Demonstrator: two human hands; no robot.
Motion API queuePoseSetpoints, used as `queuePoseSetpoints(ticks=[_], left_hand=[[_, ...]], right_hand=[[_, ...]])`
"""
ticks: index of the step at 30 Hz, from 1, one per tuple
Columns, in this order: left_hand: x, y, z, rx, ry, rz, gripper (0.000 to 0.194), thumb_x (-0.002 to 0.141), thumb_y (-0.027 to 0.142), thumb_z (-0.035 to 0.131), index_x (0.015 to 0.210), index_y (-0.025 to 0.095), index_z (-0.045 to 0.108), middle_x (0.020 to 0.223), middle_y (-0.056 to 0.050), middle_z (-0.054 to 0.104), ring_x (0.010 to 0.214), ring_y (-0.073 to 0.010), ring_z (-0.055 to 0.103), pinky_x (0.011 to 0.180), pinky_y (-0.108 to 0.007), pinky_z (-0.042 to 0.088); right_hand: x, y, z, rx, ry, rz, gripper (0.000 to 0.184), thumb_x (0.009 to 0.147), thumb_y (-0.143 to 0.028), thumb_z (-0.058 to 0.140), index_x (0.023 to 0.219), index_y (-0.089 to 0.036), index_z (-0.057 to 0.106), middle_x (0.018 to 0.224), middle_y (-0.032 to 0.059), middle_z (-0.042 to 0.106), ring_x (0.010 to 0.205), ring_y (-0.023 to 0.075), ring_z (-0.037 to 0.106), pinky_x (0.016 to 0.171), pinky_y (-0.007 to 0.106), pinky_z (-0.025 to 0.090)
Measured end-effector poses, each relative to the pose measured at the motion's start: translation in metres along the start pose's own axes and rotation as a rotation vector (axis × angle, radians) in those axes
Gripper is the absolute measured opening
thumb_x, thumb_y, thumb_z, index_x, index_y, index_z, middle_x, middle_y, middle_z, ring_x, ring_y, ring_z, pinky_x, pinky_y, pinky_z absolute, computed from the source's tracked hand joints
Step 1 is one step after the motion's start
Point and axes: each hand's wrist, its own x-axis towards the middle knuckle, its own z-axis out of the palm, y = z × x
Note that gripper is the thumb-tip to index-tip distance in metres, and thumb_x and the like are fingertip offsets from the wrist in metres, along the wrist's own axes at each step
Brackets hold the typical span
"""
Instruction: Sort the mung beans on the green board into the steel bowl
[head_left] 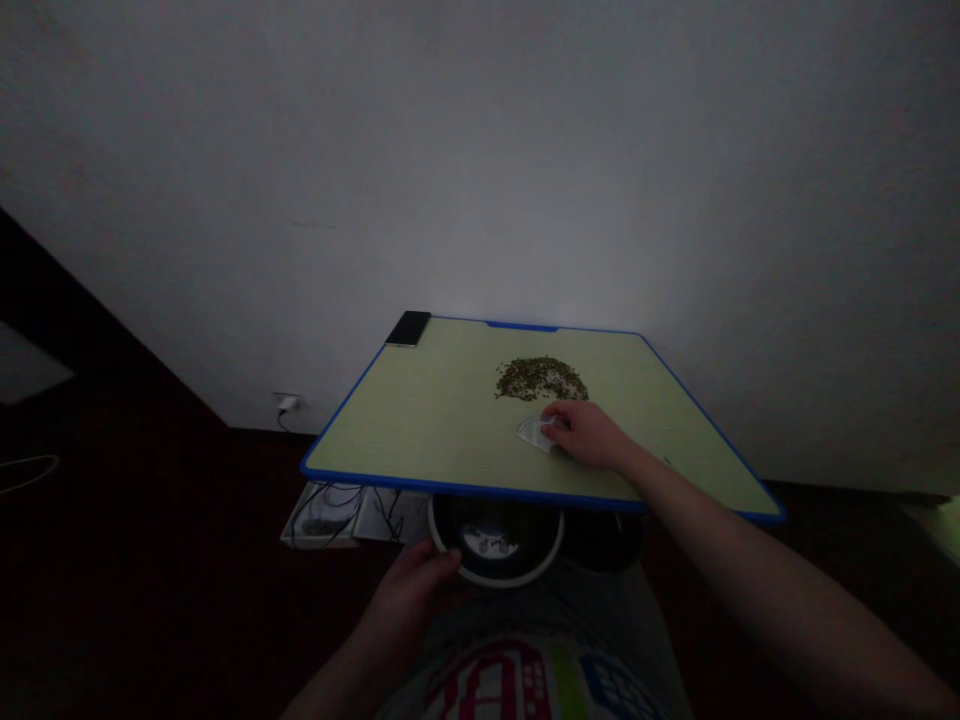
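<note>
My right hand (581,432) pinches a clear plastic protractor (534,432) against the pale yellow-green table top (420,420). Just beyond it lies a spread of small brownish-green grains (540,377), too small to name exactly. Below the table's front edge, my left hand (412,590) grips the left rim of a bowl (504,580), thumb over the edge. The bowl is dark inside with a pale rim, and its far part is hidden under the table. A few light spots show inside it; I cannot tell whether they are grains or reflections.
A black phone-like slab (409,328) lies at the table's far left corner. The table has a blue rim (465,490). A second dark bowl (604,540) sits under the front edge. White trays with cables (322,515) are below left; a plug (287,403) is in the wall.
</note>
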Motion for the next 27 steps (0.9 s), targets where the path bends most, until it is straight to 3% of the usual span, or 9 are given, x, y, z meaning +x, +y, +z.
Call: queuePoseSetpoints(ticks=[5, 9, 20, 27], left_hand=[[-0.002, 0.001, 0.003, -0.023, -0.014, -0.022, 0.025, 0.065, 0.023, 0.073, 0.088, 0.014, 0.068, 0.093, -0.012, 0.077, 0.090, -0.0304, 0.070, 0.082, -0.042, 0.052], [-0.003, 0.003, 0.005, 0.004, -0.001, -0.018, 0.026, 0.066, 0.023, 0.073, 0.090, 0.014, 0.068, 0.093, -0.012, 0.077, 0.088, -0.0298, 0.070, 0.081, -0.041, 0.052], [-0.001, 0.001, 0.001, -0.001, 0.018, -0.032, 0.033, 0.065, 0.025, 0.073, 0.095, 0.013, 0.068, 0.095, -0.014, 0.076, 0.093, -0.0321, 0.069, 0.083, -0.043, 0.052], [0.001, -0.002, 0.001, -0.040, -0.003, -0.022, 0.035, 0.064, 0.023, 0.073, 0.097, 0.014, 0.067, 0.092, -0.013, 0.077, 0.094, -0.0325, 0.069, 0.083, -0.044, 0.053]], right_hand=[[0.013, 0.028, -0.011, -0.097, 0.074, 0.152, 0.023, 0.080, -0.030, 0.054, 0.093, -0.017, 0.068, 0.079, 0.0058, 0.068, 0.070, 0.0156, 0.058, 0.061, 0.024, 0.037], [0.023, 0.036, -0.014, -0.139, 0.090, 0.195, 0.024, 0.080, -0.030, 0.053, 0.093, -0.017, 0.068, 0.085, 0.0073, 0.069, 0.075, 0.0179, 0.060, 0.063, 0.025, 0.039], [0.049, 0.042, -0.014, -0.203, 0.113, 0.189, 0.027, 0.081, -0.033, 0.053, 0.096, -0.017, 0.069, 0.090, 0.0087, 0.070, 0.081, 0.0202, 0.062, 0.067, 0.027, 0.040], [0.064, 0.047, -0.019, -0.218, 0.050, 0.070, 0.031, 0.081, -0.032, 0.052, 0.104, -0.018, 0.069, 0.092, 0.0068, 0.071, 0.081, 0.0184, 0.062, 0.067, 0.025, 0.040]])
